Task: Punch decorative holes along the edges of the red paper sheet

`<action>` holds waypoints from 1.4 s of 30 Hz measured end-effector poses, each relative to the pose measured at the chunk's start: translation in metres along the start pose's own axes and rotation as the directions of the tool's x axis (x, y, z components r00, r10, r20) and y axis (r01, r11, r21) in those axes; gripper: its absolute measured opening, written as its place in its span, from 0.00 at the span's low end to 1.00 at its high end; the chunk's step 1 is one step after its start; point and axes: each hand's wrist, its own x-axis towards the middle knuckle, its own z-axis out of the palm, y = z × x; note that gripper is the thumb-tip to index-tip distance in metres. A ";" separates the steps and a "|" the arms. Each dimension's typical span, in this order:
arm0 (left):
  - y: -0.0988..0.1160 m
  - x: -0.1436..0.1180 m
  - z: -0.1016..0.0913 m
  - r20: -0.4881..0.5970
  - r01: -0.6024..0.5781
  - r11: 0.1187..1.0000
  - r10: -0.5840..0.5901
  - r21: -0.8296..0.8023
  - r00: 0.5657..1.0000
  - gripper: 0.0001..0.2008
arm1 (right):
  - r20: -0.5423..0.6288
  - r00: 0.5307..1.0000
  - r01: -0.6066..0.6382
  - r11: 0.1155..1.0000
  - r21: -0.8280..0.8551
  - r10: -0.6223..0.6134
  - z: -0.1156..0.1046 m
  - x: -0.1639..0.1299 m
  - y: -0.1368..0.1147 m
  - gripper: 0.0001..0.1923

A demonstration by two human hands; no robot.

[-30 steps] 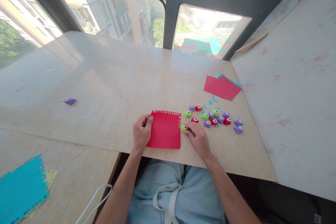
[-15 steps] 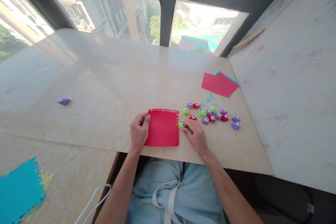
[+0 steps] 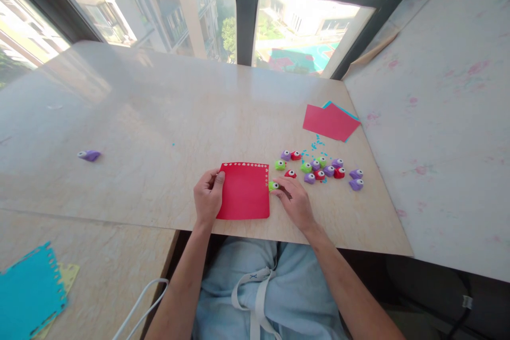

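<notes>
A red sheet of paper [image 3: 244,194] lies in front of me, with small punched shapes along its top edge and the upper part of its right edge. My left hand [image 3: 209,195] grips the sheet's left edge, thumb on top. In my right hand [image 3: 294,199] a green paper punch [image 3: 273,186] is held between thumb and fingers, right at the sheet's right edge, just below the punched shapes. Whether the edge sits inside its slot I cannot tell. Several purple, red and green punches, one of them purple [image 3: 309,178], stand just beyond my right hand.
Red and blue paper sheets [image 3: 330,121] lie at the back right, near blue paper bits [image 3: 316,143]. A lone purple punch [image 3: 90,155] is far left. Blue punched paper [image 3: 32,289] and a white cable [image 3: 141,303] are at lower left. A flowered wall [image 3: 438,143] borders the right.
The whole view has shifted slightly. Both hands keep their hold, and the green punch stays at nearly the same spot on the sheet's right edge.
</notes>
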 end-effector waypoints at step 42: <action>-0.001 0.000 0.002 0.000 -0.028 1.000 0.028 0.002 1.000 0.13 | -0.006 0.994 -0.100 0.969 0.228 0.105 -0.006 -0.002 0.003 0.13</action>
